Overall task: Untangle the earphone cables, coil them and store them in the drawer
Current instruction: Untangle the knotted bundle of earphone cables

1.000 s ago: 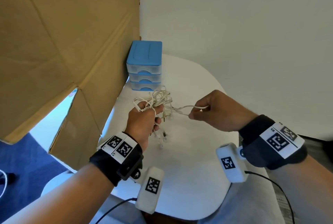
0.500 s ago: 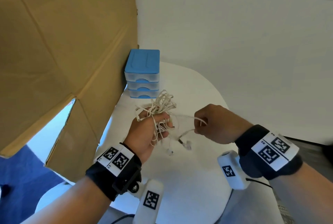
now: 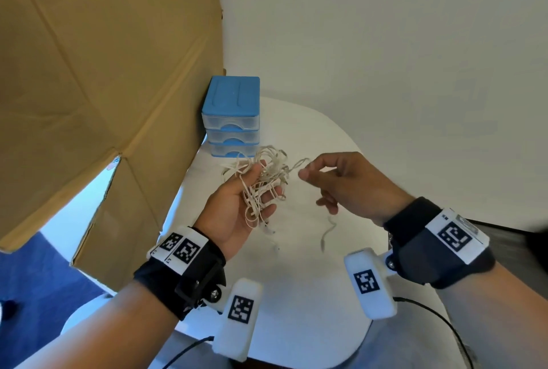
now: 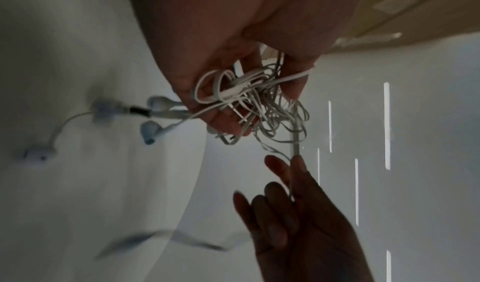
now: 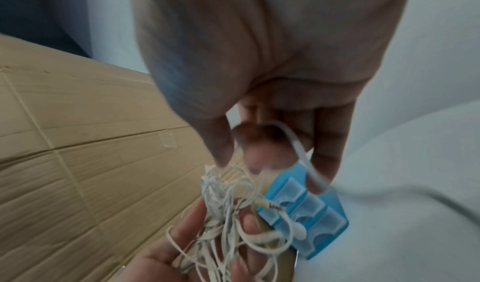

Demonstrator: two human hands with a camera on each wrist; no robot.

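Observation:
A tangle of white earphone cables (image 3: pixel 268 174) lies in my left hand (image 3: pixel 261 190), which is palm up with its fingers curled round the bundle above the table. Close to its right, my right hand (image 3: pixel 307 172) pinches one loop sticking out of the tangle. A loose cable end (image 3: pixel 326 233) hangs below the right hand. The left wrist view shows the bundle (image 4: pixel 259 105) in the fingers and earbuds (image 4: pixel 150 131) dangling. In the right wrist view a strand (image 5: pixel 301 153) runs through the fingers, with a jack plug (image 5: pixel 265 204) in the tangle. The blue drawer unit (image 3: pixel 234 116) stands behind, its drawers shut.
A large cardboard box (image 3: pixel 103 87) leans along the left and touches the drawer unit. The round white table (image 3: pixel 296 294) spreads under both hands, its front edge close to me. A pale wall (image 3: pixel 385 57) rises behind it.
My left hand has rolled palm up with the tangle. My right hand has left the strand it pulled sideways and moved up to pinch a loop at the bundle.

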